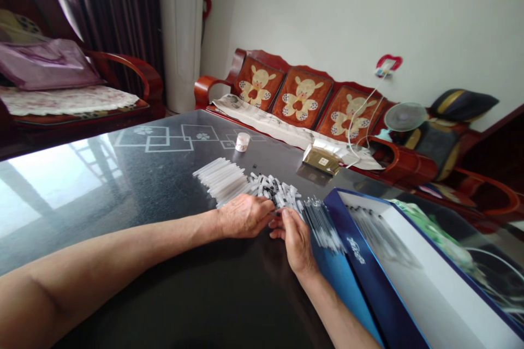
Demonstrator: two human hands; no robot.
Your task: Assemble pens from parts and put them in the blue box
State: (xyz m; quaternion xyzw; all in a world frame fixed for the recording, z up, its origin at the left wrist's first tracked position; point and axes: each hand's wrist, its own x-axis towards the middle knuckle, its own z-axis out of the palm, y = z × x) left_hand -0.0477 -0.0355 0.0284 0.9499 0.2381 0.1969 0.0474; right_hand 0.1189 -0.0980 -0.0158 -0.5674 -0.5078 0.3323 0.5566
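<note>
- My left hand point(245, 217) and right hand point(295, 240) come almost tip to tip above the table point(184, 289), the fingers of both drawn narrow, thumbs in close
- Between my fingertips I hold a small dark piece point(277, 212), shared by both hands; it is tiny and half covered, so I can't tell quite what it is, though its long axis seems to run crosswise, hand to hand
- The caps point(282, 191) lie in a loose heap just beyond my fingertips, pointing every way, about as near to one hand as to the other
- The tubes point(221, 177) lie side by side just past my left hand, the nearer one, their long axes crosswise with the right ends farther from me
- The refills point(321, 223) lie just right of my right hand, long axes running away from me, far ends slanting left
- The box point(360, 264) stands right of the refills, its length slanting the same way, with pens point(380, 234) lying inside
</note>
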